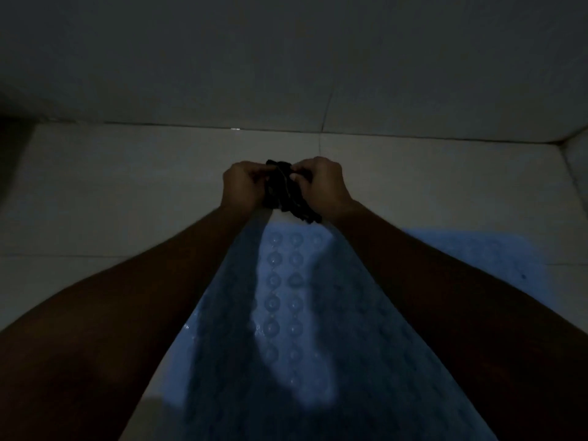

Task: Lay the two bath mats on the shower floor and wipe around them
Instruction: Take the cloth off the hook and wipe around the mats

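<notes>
Head view, dim light. Nearest the camera, a pale blue bath mat (286, 313) lies flat on the tiled shower floor (127, 192), its surface studded with rows of round suction cups; both forearms stretch forward above it. A second pale blue mat (471, 256) lies just beside it on the right, partly hidden by the right forearm, so whether the two edges touch cannot be told. Beyond the first mat's far end, the left hand (243, 183) and the right hand (321, 181) are drawn close together, both clamped on a dark cloth (286, 192) bunched between them and held above the floor, its lower end hanging toward the mat. Farther still, bare floor tile runs to the base of the wall (318, 58), where a grout line marks the joint. With both mats apparently down, the laying step seems complete and the wiping step in hand; the hands seem to be gathering or folding the cloth. The next move likely calls for lowering it to the exposed tile and passing it along the mat edges without lifting them. No brand, label or legible writing is visible.
</notes>
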